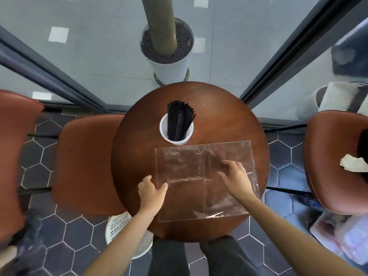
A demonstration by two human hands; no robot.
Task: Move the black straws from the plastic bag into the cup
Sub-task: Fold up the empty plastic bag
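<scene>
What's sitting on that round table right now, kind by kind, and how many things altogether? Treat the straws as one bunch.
White cup: 1
Bunch of black straws, standing in the cup: 1
Clear plastic bag, lying flat, no straws visible in it: 1
Total on the round wooden table: 3
The left hand touches the bag's edge; the right hand rests on it.

A round wooden table (139, 156) carries a white cup (176, 140) at its far centre. A bundle of black straws (179, 120) stands upright in the cup, tips fanned slightly. A clear plastic bag (199, 196) lies flat on the near half of the table, just beside the cup. The left hand (152, 193) rests at the bag's left edge, thumb on the plastic. The right hand (236, 179) rests on top of the bag, fingers spread and bent. Brown padded chairs (87, 162) flank the table. A white potted trunk (169, 62) stands behind the table.
</scene>
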